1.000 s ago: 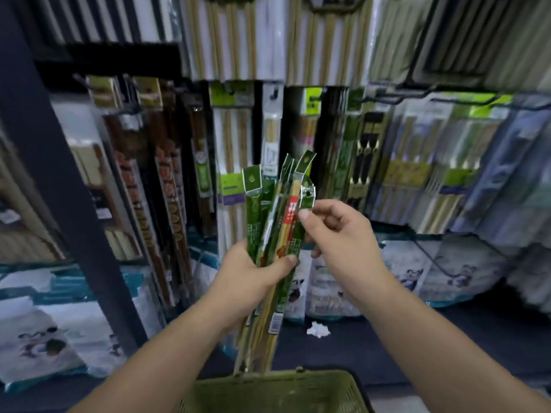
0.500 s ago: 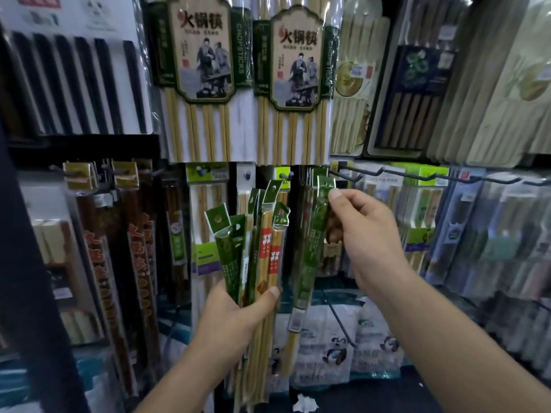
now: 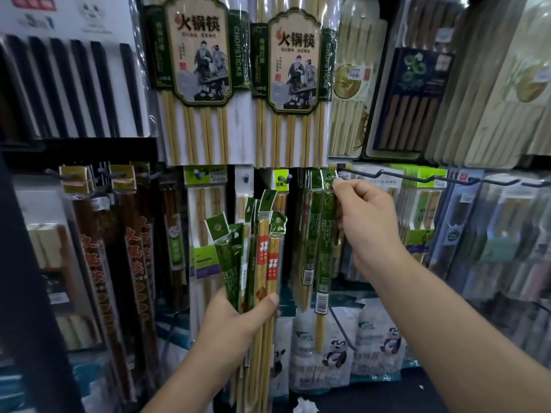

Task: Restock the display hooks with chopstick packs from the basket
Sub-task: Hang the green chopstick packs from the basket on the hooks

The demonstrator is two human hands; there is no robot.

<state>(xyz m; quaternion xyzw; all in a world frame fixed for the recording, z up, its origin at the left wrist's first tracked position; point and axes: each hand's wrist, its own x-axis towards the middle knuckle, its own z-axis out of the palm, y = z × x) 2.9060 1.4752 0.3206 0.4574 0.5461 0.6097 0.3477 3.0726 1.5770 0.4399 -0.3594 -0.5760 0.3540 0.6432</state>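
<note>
My left hand (image 3: pixel 235 320) grips a fanned bundle of several chopstick packs (image 3: pixel 253 251), green-wrapped ones and two with red labels, held upright below the hooks. My right hand (image 3: pixel 366 228) pinches the top tab of a single green chopstick pack (image 3: pixel 323 248) and holds it up at the tip of a long black display hook (image 3: pixel 402 175). A like green pack (image 3: pixel 308 234) hangs just left of it. Whether the tab's hole is over the hook tip is hidden by my fingers. The basket is out of view.
Large bamboo chopstick packs (image 3: pixel 199 70) hang on the row above. Dark brown packs (image 3: pixel 131 248) hang at the left beside a black upright post (image 3: pixel 26 293). Panda-printed bags (image 3: pixel 334 350) sit on the shelf below, and more boxed sets (image 3: pixel 492 234) fill the right.
My right hand pulled one green pack out of the bundle and raised it up and right to the hook tip. The view tilted upward, so the basket dropped out of sight.
</note>
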